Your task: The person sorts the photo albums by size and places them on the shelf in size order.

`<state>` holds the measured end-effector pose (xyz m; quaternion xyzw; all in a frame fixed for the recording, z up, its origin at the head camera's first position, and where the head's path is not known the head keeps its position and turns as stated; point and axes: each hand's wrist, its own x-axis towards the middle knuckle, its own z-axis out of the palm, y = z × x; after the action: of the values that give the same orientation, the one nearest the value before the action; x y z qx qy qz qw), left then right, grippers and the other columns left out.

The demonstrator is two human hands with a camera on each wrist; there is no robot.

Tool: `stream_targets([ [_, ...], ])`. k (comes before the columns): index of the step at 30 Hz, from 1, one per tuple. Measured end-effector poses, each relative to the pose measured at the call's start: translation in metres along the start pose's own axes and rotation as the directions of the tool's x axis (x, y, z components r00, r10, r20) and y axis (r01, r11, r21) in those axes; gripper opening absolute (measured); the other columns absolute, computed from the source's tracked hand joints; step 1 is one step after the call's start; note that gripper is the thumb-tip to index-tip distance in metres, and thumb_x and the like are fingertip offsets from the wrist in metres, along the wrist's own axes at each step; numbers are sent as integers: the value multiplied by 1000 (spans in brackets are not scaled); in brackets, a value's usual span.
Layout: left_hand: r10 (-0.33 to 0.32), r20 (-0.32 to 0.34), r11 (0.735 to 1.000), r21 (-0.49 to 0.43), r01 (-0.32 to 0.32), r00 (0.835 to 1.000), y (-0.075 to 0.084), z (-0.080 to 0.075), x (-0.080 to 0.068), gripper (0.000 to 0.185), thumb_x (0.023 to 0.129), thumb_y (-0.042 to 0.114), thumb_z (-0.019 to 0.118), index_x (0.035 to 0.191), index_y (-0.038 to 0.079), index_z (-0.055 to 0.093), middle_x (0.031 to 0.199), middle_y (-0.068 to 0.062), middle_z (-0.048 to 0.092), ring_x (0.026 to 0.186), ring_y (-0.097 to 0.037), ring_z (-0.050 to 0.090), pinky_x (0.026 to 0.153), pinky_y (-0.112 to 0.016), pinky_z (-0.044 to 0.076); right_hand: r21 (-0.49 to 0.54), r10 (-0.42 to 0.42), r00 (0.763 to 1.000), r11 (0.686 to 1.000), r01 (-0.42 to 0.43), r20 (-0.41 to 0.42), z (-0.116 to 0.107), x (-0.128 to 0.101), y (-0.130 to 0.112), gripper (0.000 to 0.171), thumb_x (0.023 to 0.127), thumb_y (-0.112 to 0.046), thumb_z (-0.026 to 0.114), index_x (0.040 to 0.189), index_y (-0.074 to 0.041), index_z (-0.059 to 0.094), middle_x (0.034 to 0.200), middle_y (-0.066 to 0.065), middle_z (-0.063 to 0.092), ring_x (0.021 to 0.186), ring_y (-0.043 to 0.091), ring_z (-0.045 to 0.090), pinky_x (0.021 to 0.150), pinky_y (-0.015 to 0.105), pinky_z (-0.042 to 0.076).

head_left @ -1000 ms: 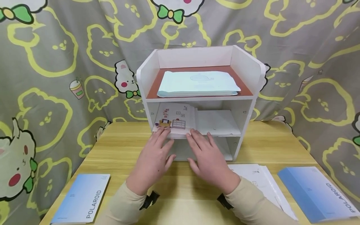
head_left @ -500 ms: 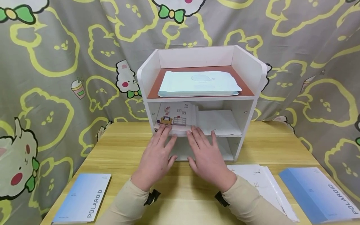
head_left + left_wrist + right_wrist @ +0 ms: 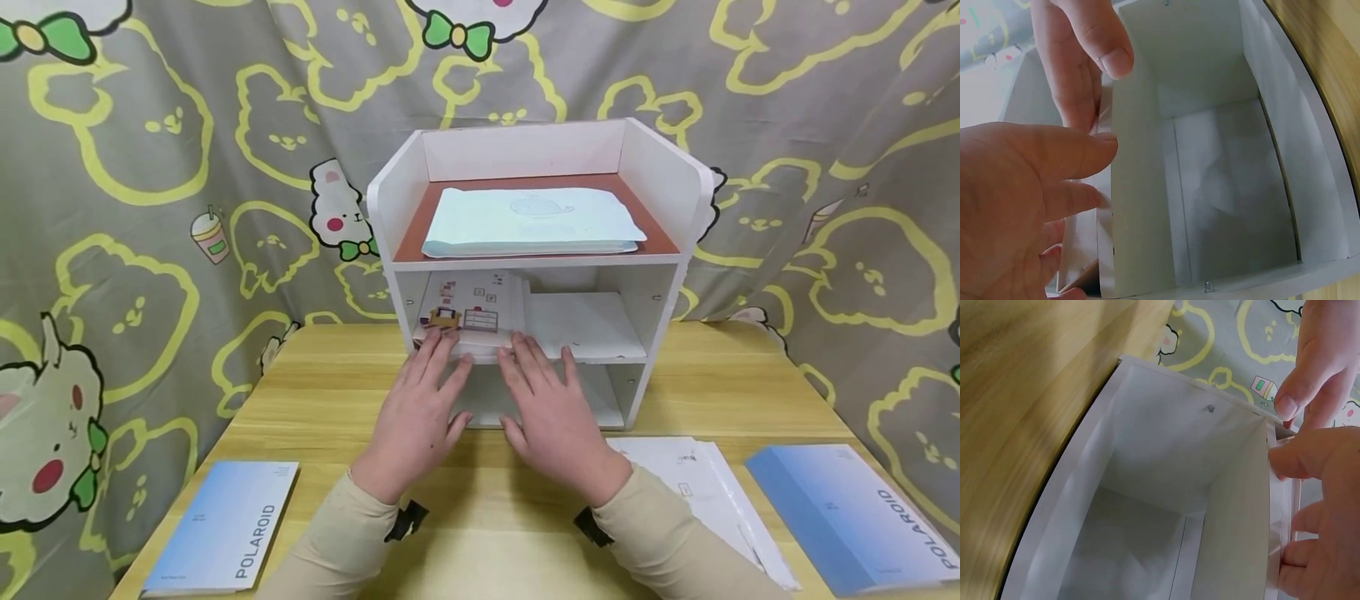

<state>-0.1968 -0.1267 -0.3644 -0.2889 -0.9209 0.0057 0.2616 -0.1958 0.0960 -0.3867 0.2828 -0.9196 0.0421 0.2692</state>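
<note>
A white three-tier shelf stands at the middle of the wooden table. On its middle tier lies a booklet with small pictures, beside white sheets. My left hand and right hand reach side by side, fingers straight, fingertips pressing the booklet's front edge. The left wrist view has my left hand against the paper edge. In the right wrist view my right hand touches the same edge. A pale mint envelope lies on the top tier. The bottom compartment looks bare.
A blue POLAROID book lies at the table's front left and another blue POLAROID book at the front right. Loose white sheets lie by my right forearm. A patterned curtain hangs behind the table.
Both hands have edged slightly forward toward the shelf, and the booklet has slid a little deeper onto the middle tier.
</note>
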Motion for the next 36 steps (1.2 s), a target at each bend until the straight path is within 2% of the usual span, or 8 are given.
stream_targets([
  [6,33,-35,999,-18,-34,999,1,-2,0,68,84,37,82,138,3,60,161,-21,30,150,-38,21,120,-48,24,104,-18,999,994,14,34,-7,-8,12,79,92,-38,69,159,-15,34,166,14,23,152,29,20,117,67,12],
  [9,32,-38,999,-32,-33,999,1,-5,0,65,84,37,82,136,4,62,160,-22,31,150,-38,22,120,-47,24,149,-46,999,988,43,18,-13,-15,19,77,92,-35,71,158,-15,37,165,13,27,151,29,24,117,67,15],
  [16,31,-30,997,-73,-33,999,1,-11,-2,62,87,40,78,138,8,62,160,-24,31,149,-41,22,117,-52,29,300,-88,995,949,96,-41,-29,-35,43,59,90,-25,75,143,-10,56,147,10,54,138,33,46,113,57,34],
  [20,41,-33,994,-95,-44,999,2,-16,-3,62,88,41,77,139,8,60,158,-25,33,148,-43,24,115,-55,32,353,-53,996,935,26,66,-38,-46,64,40,95,-25,71,132,-13,65,130,3,64,122,27,59,100,49,48],
  [24,54,-26,992,-113,-57,998,3,-20,-5,62,89,40,76,139,7,60,157,-25,34,148,-42,26,115,-55,32,371,5,976,925,-86,216,-46,-58,86,28,99,-30,67,124,-18,69,122,-4,68,115,22,63,94,48,53],
  [28,56,-8,988,-147,-56,998,4,-22,-6,61,90,38,75,141,8,58,157,-23,36,147,-40,28,116,-54,32,394,82,948,896,-206,309,-55,-71,110,29,99,-31,68,123,-17,70,121,-3,69,113,25,65,93,51,53],
  [31,39,21,986,-164,-35,999,5,-25,-6,63,91,38,74,144,9,56,158,-20,36,147,-39,29,116,-54,32,407,123,930,874,-266,345,-58,-78,126,34,99,-29,68,127,-12,68,124,3,68,113,29,64,92,54,52],
  [36,30,48,984,-175,-21,998,7,-26,-8,64,91,40,75,144,10,55,156,-18,40,145,-37,32,117,-52,30,376,139,911,878,-295,389,-56,-85,150,38,98,-28,69,129,-7,67,126,9,67,113,35,63,90,56,52],
])
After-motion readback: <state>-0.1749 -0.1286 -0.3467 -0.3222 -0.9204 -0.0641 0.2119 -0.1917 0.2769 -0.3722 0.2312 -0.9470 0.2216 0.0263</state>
